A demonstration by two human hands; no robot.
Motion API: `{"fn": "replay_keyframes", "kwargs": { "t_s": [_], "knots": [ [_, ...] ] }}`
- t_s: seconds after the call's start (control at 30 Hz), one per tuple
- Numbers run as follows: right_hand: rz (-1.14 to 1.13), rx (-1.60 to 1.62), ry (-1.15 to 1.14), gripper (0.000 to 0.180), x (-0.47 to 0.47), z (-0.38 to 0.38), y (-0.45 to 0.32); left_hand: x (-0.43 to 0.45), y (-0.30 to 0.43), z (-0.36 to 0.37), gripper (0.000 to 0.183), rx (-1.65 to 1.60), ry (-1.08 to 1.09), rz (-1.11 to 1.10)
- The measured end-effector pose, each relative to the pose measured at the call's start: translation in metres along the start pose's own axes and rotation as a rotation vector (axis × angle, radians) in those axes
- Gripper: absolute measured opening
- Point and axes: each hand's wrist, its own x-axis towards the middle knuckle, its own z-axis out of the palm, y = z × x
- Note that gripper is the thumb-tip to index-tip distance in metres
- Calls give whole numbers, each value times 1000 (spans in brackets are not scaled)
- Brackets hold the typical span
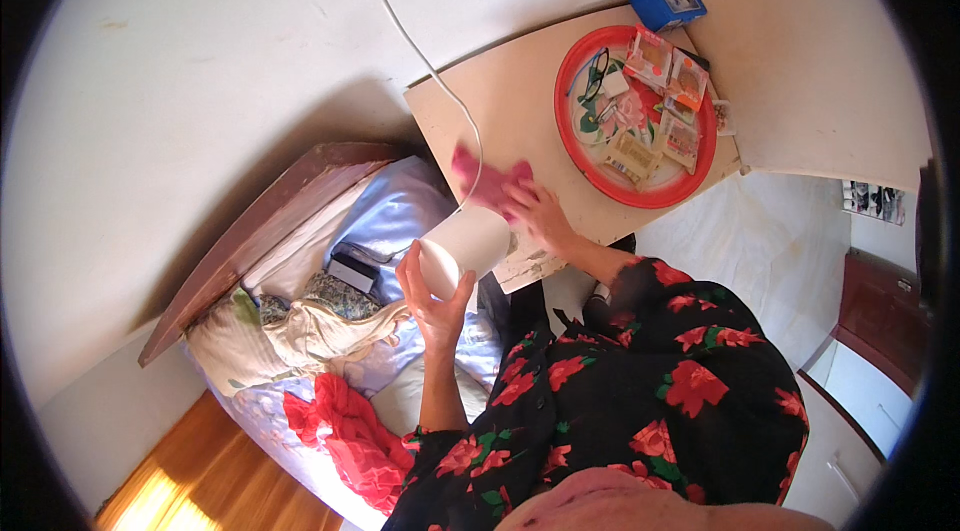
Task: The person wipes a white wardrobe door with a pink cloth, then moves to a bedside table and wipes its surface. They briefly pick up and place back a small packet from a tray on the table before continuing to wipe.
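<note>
My left hand [435, 298] grips a white cylindrical object [469, 242] by its near end, tilted over the corner of the wooden table [525, 118]. A white cable [442, 84] runs from a plug on the wall down to this object. My right hand [544, 219] lies on a pink cloth [487, 178] on the table top, its fingers spread over the cloth's near edge.
A red-rimmed round tray [566, 148] holds packaged snacks, eyeglasses [596, 74] and small items. Behind it stands a blue box [666, 3]. At left is a bed with a wooden headboard [247, 231], pillows, a black-and-white box [353, 273] and red fabric [349, 441].
</note>
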Motion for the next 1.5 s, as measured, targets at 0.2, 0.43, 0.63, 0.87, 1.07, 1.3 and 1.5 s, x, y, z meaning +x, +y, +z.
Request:
{"fn": "replay_keyframes", "kwargs": {
  "t_s": [0.2,0.43,0.63,0.87,1.07,1.3,1.5],
  "knots": [
    [172,490,-136,16,63,-62,44,-17,-1,-1,89,34,16,-19],
    [393,-455,178,56,211,-19,115,-46,-1,6,90,-73,-24,-125],
    [334,-534,189,65,120,18,80,-53,5,10,90,-27,-36,-55],
    [381,-244,141,70,-24,-1,11,-53,16,15,92,-93,-4,8],
    [326,-45,60,54,-159,-59,-11,-81,28,19,91,-36,-29,6],
    [557,571,145,32,-152,-102,17,-114,28,24,90,-2,-84,22],
    [267,72,138,42,-91,-54,-16,-137,32,17,90,-59,-6,-94]
  ]
}}
